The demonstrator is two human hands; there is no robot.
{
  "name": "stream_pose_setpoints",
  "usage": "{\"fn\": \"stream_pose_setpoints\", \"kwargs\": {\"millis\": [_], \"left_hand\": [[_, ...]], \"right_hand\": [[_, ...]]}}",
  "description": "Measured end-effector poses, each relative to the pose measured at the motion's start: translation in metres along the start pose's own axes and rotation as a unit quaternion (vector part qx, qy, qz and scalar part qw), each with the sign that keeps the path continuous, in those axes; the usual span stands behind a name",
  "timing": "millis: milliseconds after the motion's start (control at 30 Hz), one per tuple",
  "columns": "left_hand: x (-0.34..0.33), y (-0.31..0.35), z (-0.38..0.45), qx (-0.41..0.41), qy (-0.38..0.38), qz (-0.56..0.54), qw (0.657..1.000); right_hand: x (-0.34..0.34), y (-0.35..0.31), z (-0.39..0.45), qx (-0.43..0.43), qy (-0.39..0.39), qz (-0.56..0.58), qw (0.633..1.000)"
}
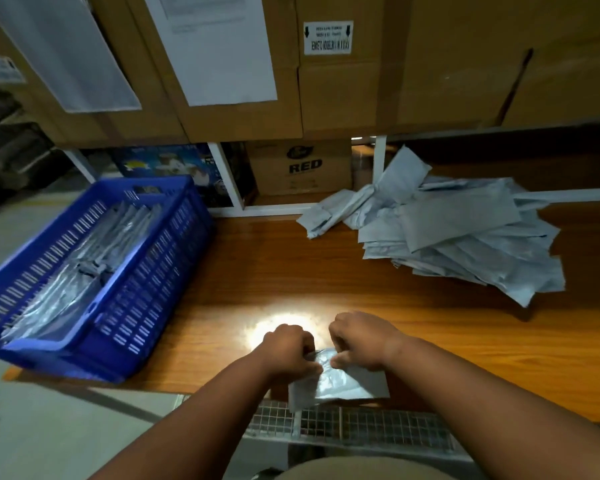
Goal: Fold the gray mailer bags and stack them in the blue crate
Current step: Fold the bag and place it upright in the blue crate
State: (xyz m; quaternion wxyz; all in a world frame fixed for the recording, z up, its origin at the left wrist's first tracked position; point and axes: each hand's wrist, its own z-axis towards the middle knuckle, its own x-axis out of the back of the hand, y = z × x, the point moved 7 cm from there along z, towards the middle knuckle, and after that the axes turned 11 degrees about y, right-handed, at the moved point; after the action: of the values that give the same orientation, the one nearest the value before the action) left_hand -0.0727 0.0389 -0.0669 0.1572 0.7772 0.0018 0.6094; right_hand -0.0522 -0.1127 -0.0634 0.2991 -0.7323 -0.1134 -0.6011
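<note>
A gray mailer bag (340, 382) lies at the near edge of the wooden table, partly folded and hanging slightly over the edge. My left hand (286, 349) grips its top left part with curled fingers. My right hand (361, 342) pinches its top right part. The two hands sit close together. A loose pile of unfolded gray mailer bags (458, 233) is spread at the right back of the table. The blue crate (125, 271) stands on the left of the table and holds folded gray bags (80, 265).
Large cardboard boxes (361, 81) with paper labels fill the shelf behind the wooden table (257, 271). A smaller box marked RED (302, 168) sits under the shelf. A wire mesh rack (361, 427) lies below the table's near edge.
</note>
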Motion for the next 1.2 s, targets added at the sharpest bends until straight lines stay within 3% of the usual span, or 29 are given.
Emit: {"fn": "stream_pose_setpoints", "kwargs": {"millis": [167,300,500,700,867,1033,1200], "left_hand": [[0.000,0.004,0.000,0.035,-0.019,-0.042,0.998],[0.007,0.006,-0.006,0.038,-0.011,-0.043,0.998],[0.092,-0.007,-0.015,0.031,0.069,-0.014,0.997],[0.205,-0.057,-0.042,0.097,0.202,0.048,0.973],[0.275,-0.118,-0.069,0.162,0.278,0.109,0.940],[0.318,-0.204,-0.114,0.210,0.343,0.124,0.907],[0.332,-0.291,-0.155,0.256,0.338,0.166,0.890]], "right_hand": [[-0.002,-0.001,0.008,-0.013,-0.057,0.028,0.998],[0.005,-0.007,0.013,0.026,-0.078,-0.013,0.997],[0.061,-0.034,0.044,0.059,-0.028,0.031,0.997],[0.156,-0.106,0.107,0.137,0.055,0.062,0.987],[0.203,-0.190,0.174,0.209,0.112,-0.015,0.971],[0.222,-0.289,0.238,0.272,0.141,-0.047,0.951],[0.200,-0.388,0.310,0.327,0.139,-0.074,0.932]]}}
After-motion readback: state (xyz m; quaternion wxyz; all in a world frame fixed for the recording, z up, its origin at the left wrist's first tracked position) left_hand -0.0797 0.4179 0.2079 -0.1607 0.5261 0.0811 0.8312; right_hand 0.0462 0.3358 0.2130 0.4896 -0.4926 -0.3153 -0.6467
